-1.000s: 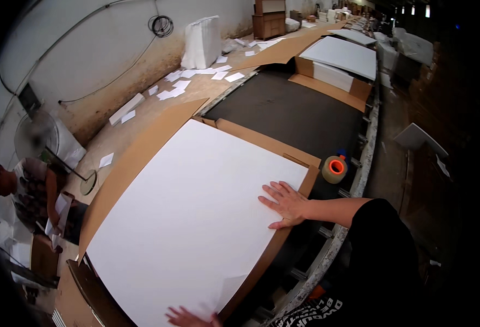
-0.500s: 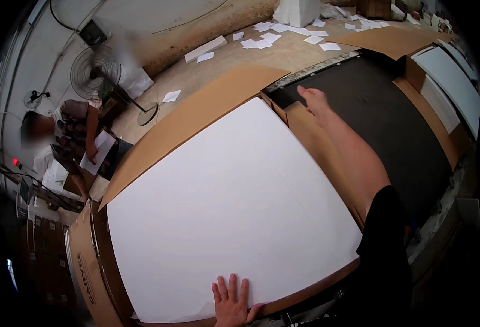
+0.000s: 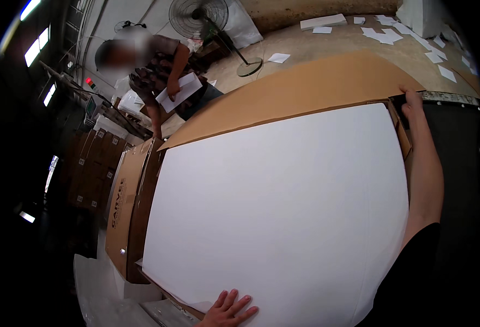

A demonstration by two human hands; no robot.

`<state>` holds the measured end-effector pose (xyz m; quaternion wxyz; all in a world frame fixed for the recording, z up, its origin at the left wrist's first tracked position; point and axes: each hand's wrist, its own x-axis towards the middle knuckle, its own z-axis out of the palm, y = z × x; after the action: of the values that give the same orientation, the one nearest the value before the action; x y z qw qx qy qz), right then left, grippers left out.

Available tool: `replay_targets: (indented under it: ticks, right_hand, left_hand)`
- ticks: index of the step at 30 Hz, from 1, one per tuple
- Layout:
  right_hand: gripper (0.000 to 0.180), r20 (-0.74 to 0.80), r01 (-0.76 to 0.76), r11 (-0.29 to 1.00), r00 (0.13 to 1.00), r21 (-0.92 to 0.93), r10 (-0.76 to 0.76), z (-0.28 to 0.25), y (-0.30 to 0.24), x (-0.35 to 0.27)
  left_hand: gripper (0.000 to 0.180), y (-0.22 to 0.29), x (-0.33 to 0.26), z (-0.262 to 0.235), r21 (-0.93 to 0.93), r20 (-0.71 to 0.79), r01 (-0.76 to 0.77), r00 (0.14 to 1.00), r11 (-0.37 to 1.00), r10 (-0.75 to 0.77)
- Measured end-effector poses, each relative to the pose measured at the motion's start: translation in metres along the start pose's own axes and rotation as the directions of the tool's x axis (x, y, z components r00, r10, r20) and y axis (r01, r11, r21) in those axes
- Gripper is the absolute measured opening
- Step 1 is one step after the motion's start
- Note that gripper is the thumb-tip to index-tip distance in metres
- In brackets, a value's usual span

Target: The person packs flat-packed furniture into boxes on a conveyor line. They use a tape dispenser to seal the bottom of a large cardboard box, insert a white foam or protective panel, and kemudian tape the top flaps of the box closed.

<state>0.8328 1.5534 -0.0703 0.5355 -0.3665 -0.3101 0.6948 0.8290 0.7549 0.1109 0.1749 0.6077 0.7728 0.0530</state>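
Note:
A large white panel (image 3: 283,212), perhaps foam, fills an open cardboard carton in front of me. My left hand (image 3: 229,312) lies on the panel near its front edge, fingers spread. Reaching to the far right, my right hand (image 3: 412,103) grips the outer edge of the long far flap (image 3: 305,92) near its right end. That brown flap stands folded outward along the far side. A short end flap (image 3: 403,131) shows below my right hand, partly hidden by my forearm.
Left of the carton stands a closed brown carton (image 3: 124,204); a person (image 3: 166,76) beside it holds white sheets (image 3: 180,92). A dark conveyor belt (image 3: 458,163) runs to the right. Behind are a standing fan (image 3: 218,27) and papers (image 3: 381,37) scattered on the floor.
My view has swung left. My right hand has moved from above the end flap and belt to the far flap's edge and closed on it. My left hand stays flat on the panel.

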Motion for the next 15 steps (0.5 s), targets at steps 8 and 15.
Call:
replay_targets:
  ticks: [8,15]
  right_hand:
    - [0.025,0.123,0.184,0.958,0.979,-0.219,-0.16,0.024,-0.034,-0.021]
    - [0.024,0.161,0.101,0.974,0.985,-0.201,-0.069,0.022,-0.046,-0.01]
  left_hand:
    - [0.054,0.009,0.005,-0.006,-0.114,0.103,0.16,0.984,0.98,-0.149]
    - [0.067,-0.006,0.0,-0.002,-0.007,-0.049,-0.057,0.997,0.998,0.057]
